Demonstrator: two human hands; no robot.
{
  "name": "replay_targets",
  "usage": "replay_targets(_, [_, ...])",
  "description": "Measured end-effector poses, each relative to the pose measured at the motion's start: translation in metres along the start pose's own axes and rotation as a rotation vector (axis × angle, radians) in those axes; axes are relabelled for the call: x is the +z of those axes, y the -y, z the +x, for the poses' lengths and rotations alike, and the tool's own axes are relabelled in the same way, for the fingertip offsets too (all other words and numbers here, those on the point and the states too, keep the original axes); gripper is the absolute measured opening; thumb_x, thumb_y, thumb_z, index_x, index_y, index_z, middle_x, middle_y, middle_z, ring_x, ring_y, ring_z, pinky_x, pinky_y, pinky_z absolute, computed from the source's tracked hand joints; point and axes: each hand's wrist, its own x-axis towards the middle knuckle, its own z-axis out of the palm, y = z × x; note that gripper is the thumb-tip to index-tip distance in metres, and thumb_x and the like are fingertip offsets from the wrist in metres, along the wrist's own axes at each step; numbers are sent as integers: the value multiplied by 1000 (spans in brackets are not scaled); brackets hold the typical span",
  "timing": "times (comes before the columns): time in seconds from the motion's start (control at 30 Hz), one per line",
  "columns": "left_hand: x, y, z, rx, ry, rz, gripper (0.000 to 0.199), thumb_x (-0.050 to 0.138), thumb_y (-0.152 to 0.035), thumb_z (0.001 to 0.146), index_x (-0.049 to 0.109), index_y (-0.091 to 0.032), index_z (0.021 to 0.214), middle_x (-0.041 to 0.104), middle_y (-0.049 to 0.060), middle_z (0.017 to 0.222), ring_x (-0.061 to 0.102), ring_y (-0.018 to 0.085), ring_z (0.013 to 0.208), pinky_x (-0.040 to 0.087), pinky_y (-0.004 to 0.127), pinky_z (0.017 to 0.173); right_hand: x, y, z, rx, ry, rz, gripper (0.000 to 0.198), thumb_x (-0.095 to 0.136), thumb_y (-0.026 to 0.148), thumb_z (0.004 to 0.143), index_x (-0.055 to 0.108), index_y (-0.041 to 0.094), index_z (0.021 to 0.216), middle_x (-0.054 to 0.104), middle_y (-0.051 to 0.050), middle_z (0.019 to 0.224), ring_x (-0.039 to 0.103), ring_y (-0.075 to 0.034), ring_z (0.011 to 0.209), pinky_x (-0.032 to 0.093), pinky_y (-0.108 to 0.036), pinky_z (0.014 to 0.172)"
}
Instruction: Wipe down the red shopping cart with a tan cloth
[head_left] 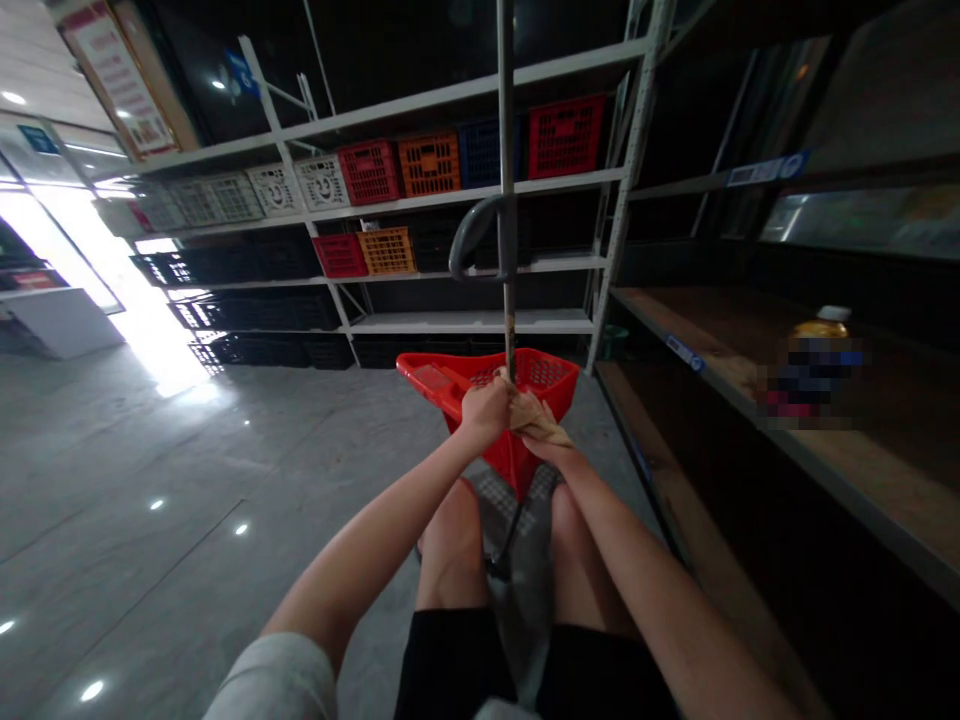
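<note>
An upright grey pole [507, 130] with a D-shaped grey handle [459, 240] stands in front of me. Low on it, a crumpled tan strip that looks like cloth or tape [531, 412] lies between my two hands. My left hand [486, 412] is closed at the pole's lower part, against this strip. On the other side, my right hand [546, 445] is closed on the strip, which partly covers its fingers. A red plastic basket [416, 368] with perforated walls sits just behind and below the hands, between my knees and the rack.
A white metal rack [450, 325] holds red [566, 138], orange [429, 165], white and dark crates. Wooden shelving [720, 330] runs close along my right, with a yellow-topped bottle [821, 322], partly blurred, on it. Grey floor [187, 520] spreads out to the left.
</note>
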Motion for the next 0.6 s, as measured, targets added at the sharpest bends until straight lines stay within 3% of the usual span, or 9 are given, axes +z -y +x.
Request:
replay_targets(0.1, [9,-9,-25,94,37,92,33,43,-5,101,74,-12,110,81,12,101,77,24,103,50,40,112,-18,-1,-5,127,86,-138,45,71,12,86,71,17,131,62,-17,151,48,-28,151,19,-45,134])
replay_targets(0.2, [-7,-4,-39,231,47,143,30,47,-12,103,73,-14,119,81,11,105,77,24,106,44,41,120,-32,0,-5,170,168,-221,61,72,13,82,63,14,142,54,-24,158,40,-35,156,17,-52,133])
replay_targets(0.33, [-33,45,-58,353,13,216,36,54,-15,100,69,-19,133,75,12,133,68,27,129,42,47,124,-38,-6,-3,186,206,-247,59,60,31,93,53,15,149,52,-21,160,43,-32,154,18,-57,132])
replay_targets(0.43, [-35,74,-71,360,-3,217,50,51,-15,99,59,-17,149,57,12,159,46,29,153,34,47,130,-35,-12,-2,209,157,-240,53,48,26,95,51,21,148,52,-17,160,42,-30,154,18,-61,132])
replay_targets(0.5, [-22,69,-75,375,-33,203,55,51,-20,100,51,-12,154,51,14,163,39,29,157,32,47,131,-31,-16,-2,205,116,-227,53,45,20,93,52,22,145,54,-16,157,45,-29,152,18,-62,131])
replay_targets(0.6, [9,25,-73,339,-109,209,51,51,-33,104,54,-9,148,61,19,149,52,33,144,38,50,124,-28,-22,-1,148,99,-199,50,47,19,91,53,20,140,60,-17,148,52,-27,143,30,-56,127])
